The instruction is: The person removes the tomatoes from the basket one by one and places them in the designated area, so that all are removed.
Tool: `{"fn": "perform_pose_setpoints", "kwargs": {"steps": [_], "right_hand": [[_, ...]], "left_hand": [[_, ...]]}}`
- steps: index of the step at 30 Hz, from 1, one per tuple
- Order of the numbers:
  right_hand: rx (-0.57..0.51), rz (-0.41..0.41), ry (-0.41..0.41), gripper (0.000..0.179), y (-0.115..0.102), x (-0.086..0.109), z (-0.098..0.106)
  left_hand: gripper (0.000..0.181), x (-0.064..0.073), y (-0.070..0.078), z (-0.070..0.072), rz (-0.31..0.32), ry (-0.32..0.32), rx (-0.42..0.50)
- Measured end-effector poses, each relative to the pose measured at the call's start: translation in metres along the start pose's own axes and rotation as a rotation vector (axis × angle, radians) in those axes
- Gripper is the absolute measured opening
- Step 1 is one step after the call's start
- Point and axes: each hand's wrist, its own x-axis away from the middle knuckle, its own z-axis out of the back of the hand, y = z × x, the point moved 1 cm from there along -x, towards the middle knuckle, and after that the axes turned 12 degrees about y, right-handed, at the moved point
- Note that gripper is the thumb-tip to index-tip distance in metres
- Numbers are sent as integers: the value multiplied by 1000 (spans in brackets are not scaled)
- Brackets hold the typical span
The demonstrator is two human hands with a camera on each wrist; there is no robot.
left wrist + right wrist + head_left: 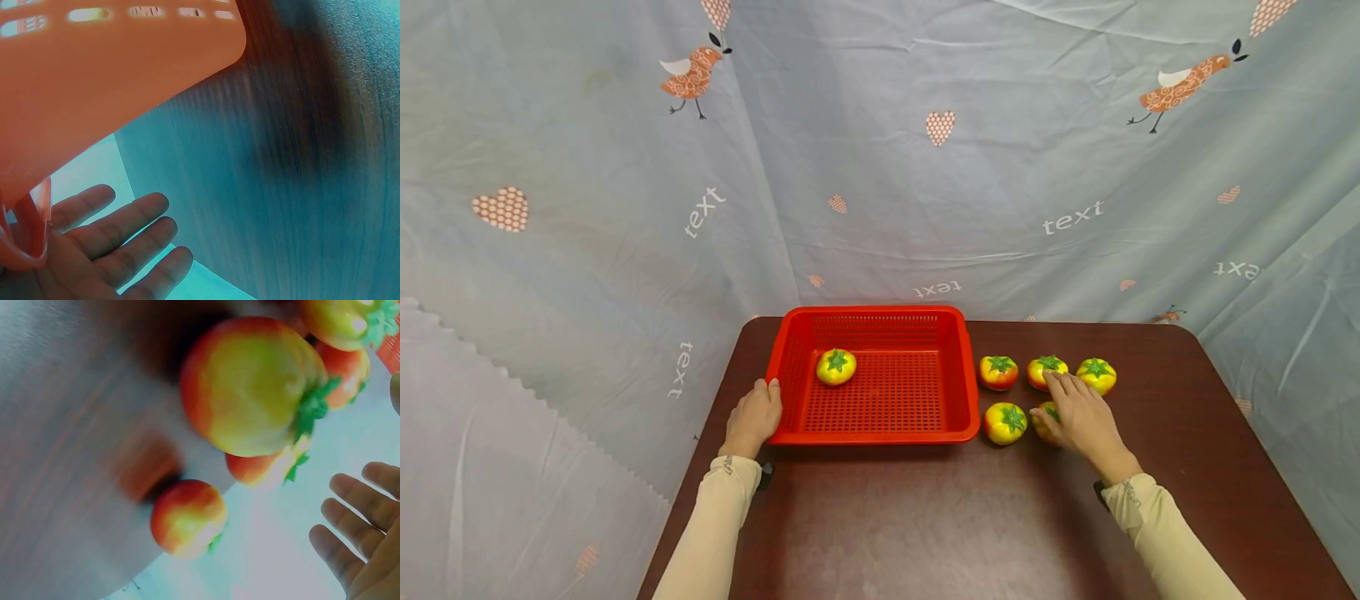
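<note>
My left hand (752, 418) touches the left rim of a red plastic basket (880, 437). In the left wrist view its fingers (125, 234) are extended and spread outside the basket's wall, with the rim at the base of the thumb. One yellow-and-red tomato (837, 367) with a green star-shaped top lies inside the basket. My right hand (1081, 417) hovers over a front tomato (1047, 425), partly hiding it. Its fingers (356, 503) look straight in the right wrist view, apart from the tomato (256, 387) nearest that camera.
Right of the basket, several more tomatoes lie on the dark wooden table (910, 517): a front one (1004, 423) close to the basket, and back ones at left (998, 372), middle (1045, 367) and right (1096, 376). A patterned curtain (880, 167) hangs behind the table.
</note>
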Motion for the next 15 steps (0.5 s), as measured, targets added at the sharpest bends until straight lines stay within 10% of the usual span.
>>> {"fn": "perform_pose_setpoints", "kwargs": {"steps": [15], "right_hand": [[-14, 47, 37, 68, -7, -36, 11]], "left_hand": [[50, 0, -1, -1, -1, -4, 8]]}}
